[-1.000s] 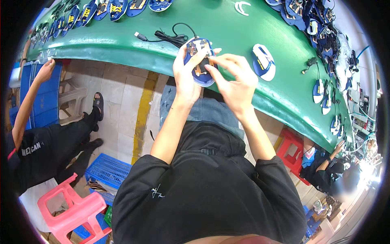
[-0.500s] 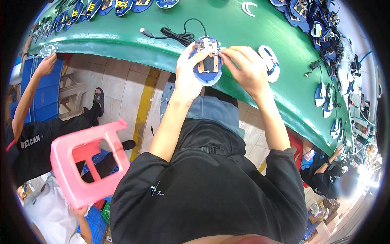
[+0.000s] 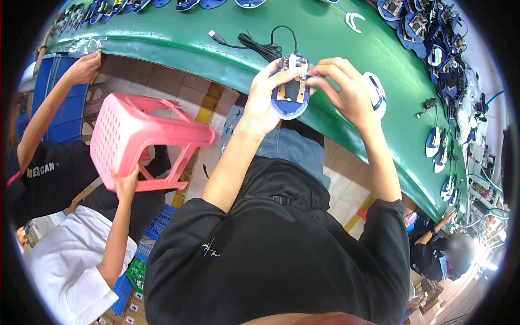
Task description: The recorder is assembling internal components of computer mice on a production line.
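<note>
An opened computer mouse [image 3: 291,110], a blue base with a bare circuit board and a white scroll wheel, rests in my left hand [image 3: 261,105] at the table's near edge. My left thumb lies over its upper part and the fingers wrap its left side. Thumb and forefinger of my right hand [image 3: 349,92] are pinched together at the board's right side; what they grip, if anything, is too small to make out. From the mouse's top a black cable [image 3: 260,47] runs to a bundled coil and a USB plug. A white-and-blue mouse shell [image 3: 376,95] lies right of my right hand.
A green-covered table [image 3: 336,49] curves around me. White curved strips [image 3: 355,23] lie on it, and mouse parts [image 3: 414,27] are heaped at the far right. At left, a co-worker's hand holds a pink stool [image 3: 130,135]; another person's hand [image 3: 85,67] touches the table edge.
The pink stool has turned over and moved up and right in the co-worker's hand. The view has shifted slightly; my hands keep nearly the same hold on the mouse.
</note>
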A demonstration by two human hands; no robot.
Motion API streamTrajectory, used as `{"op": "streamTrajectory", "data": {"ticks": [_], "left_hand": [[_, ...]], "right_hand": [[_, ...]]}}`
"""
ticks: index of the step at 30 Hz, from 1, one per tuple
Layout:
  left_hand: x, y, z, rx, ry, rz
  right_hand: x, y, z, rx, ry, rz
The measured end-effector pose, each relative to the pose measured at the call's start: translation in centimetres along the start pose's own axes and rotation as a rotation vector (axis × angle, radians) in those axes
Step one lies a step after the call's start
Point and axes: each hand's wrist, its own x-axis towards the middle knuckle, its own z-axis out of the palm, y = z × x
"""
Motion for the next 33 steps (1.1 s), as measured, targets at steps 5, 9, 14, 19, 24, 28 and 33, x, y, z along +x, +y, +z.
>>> {"op": "streamTrajectory", "data": {"ticks": [5, 9, 14, 19, 24, 28, 33], "left_hand": [[0.2, 0.1, 0.4, 0.012, 0.025, -0.009], [-0.1, 0.7, 0.6, 0.065, 0.069, 0.028], [-0.2, 0.4, 0.3, 0.149, 0.150, 0.222], [0.0, -0.1, 1.5, 0.242, 0.169, 0.465], [-0.1, 0.1, 1.1, 0.098, 0.051, 0.402], [0.6, 0.4, 0.1, 0.234, 0.147, 0.369], [1.3, 1.3, -0.8, 0.225, 0.152, 0.321]], "right_hand": [[-0.4, 0.0, -0.7, 0.154, -0.073, 0.153], [-0.4, -0.6, 0.0, 0.331, 0.002, 0.361], [1.1, -1.9, 0.9, 0.309, 0.021, 0.344], [0.6, -6.5, 5.1, 0.347, 0.380, 0.631], [1.7, -8.3, 7.5, -0.157, 0.426, 0.400], [1.0, -8.3, 7.1, -0.187, 0.230, 0.331], [-2.2, -4.2, 2.3, -0.035, 0.082, 0.462]]}}
